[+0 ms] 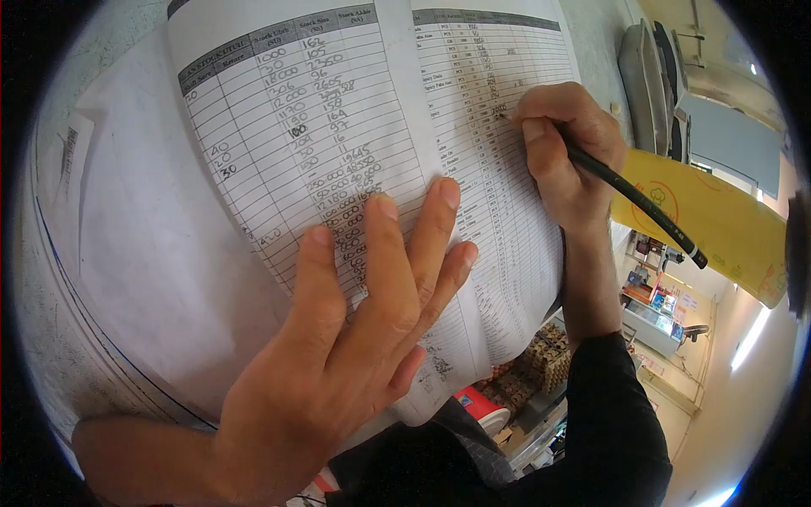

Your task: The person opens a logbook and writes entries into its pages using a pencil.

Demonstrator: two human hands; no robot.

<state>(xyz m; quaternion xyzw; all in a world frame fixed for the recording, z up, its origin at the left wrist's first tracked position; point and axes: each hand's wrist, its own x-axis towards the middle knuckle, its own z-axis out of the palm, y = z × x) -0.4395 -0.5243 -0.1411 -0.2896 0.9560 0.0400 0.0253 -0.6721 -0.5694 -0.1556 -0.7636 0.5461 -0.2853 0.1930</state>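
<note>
Two printed table sheets (pixel 405 127) with handwritten numbers lie side by side, their lower edges curling. My left hand (pixel 338 346) lies on the left sheet with its fingers spread, the fingertips over the lower part of the number columns. My right hand (pixel 570 156) grips a dark pencil (pixel 638 194) over the right sheet. The pencil's point is at a column of handwritten figures near the top of that sheet, and its back end slants down to the right.
More white paper (pixel 169 194) lies under the left sheet. A yellow printed object (pixel 701 224) is beyond my right hand. Stacked egg trays (pixel 541 363) and a red and white container (pixel 483 411) show at the bottom. Grey objects (pixel 650 84) stand at the upper right.
</note>
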